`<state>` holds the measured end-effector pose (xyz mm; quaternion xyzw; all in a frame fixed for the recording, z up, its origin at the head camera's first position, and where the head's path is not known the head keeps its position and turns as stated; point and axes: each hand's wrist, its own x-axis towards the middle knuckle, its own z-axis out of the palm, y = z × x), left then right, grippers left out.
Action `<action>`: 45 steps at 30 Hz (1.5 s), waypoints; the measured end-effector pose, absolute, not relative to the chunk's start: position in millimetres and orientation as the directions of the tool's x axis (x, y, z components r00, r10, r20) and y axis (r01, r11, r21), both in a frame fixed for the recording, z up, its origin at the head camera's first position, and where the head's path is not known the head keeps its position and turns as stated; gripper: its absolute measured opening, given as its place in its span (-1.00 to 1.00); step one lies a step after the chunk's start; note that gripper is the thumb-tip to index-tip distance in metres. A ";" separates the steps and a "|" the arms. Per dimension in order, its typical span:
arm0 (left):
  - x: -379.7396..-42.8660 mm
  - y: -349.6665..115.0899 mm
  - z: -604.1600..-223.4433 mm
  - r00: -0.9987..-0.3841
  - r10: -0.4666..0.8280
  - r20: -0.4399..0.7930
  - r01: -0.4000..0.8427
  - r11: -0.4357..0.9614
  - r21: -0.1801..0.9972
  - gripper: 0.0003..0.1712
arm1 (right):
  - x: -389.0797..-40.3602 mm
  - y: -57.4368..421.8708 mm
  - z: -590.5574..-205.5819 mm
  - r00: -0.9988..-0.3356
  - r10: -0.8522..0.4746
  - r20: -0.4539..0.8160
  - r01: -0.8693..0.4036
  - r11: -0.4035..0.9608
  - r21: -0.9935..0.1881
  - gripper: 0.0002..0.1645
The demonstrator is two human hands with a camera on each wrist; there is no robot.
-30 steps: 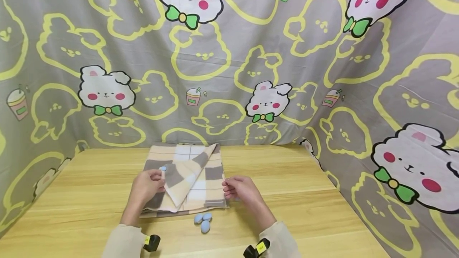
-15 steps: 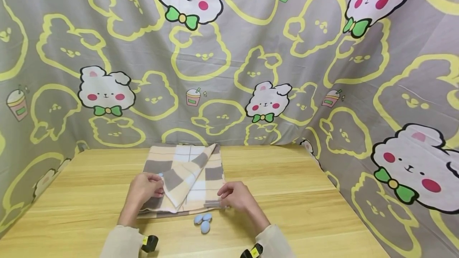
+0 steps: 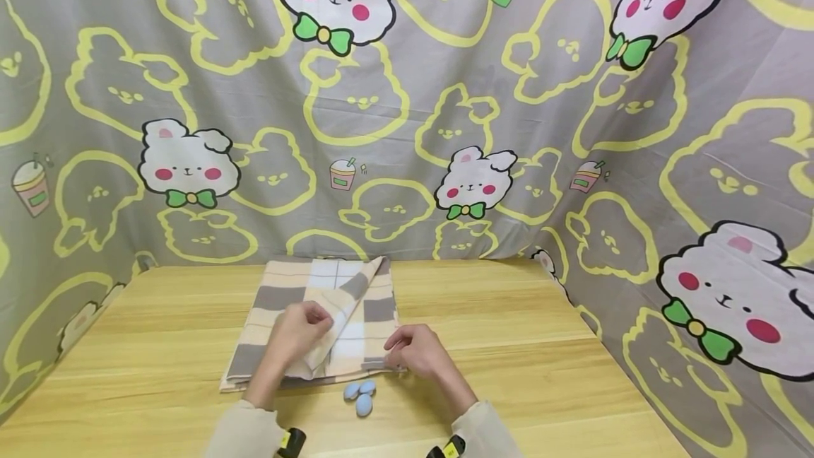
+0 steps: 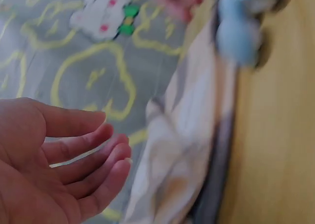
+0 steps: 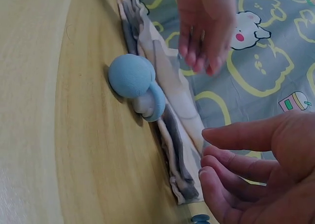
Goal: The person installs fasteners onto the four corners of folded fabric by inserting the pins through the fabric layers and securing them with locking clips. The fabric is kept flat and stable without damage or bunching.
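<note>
A checked beige, grey and white fleece blanket (image 3: 280, 297) lies folded on the table, with a flap turned diagonally across its top. Above that flap hovers my left hand (image 3: 299, 334), its fingers loosely bent and nothing between them in the left wrist view. My right hand (image 3: 416, 352) is by the blanket's front right corner; the right wrist view shows its fingers relaxed and holding nothing. Several blue round-capped fasteners (image 5: 132, 75) with whitish undersides sit in front of the blanket. Another small blue piece (image 5: 200, 218) shows at the blanket's corner below my right hand.
The wooden table (image 3: 509, 345) extends to both sides of the blanket. A grey curtain (image 3: 381, 104) with yellow outlines and white rabbits hangs behind and along the sides. A camera is strapped at each wrist.
My left hand has let go of the blanket's flap corner, where a blue fastener showed, and moved right over the flap. The blanket's left edge now spreads further left. My right hand shifted slightly nearer.
</note>
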<state>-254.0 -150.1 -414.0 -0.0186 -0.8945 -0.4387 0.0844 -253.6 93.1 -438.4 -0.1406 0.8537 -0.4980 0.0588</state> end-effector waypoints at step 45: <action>-243.8 -93.2 -440.7 -0.966 0.204 0.158 0.255 0.655 0.711 -0.97 | -257.8 88.2 -445.6 -0.976 -0.181 0.125 -0.206 0.554 -0.806 -0.85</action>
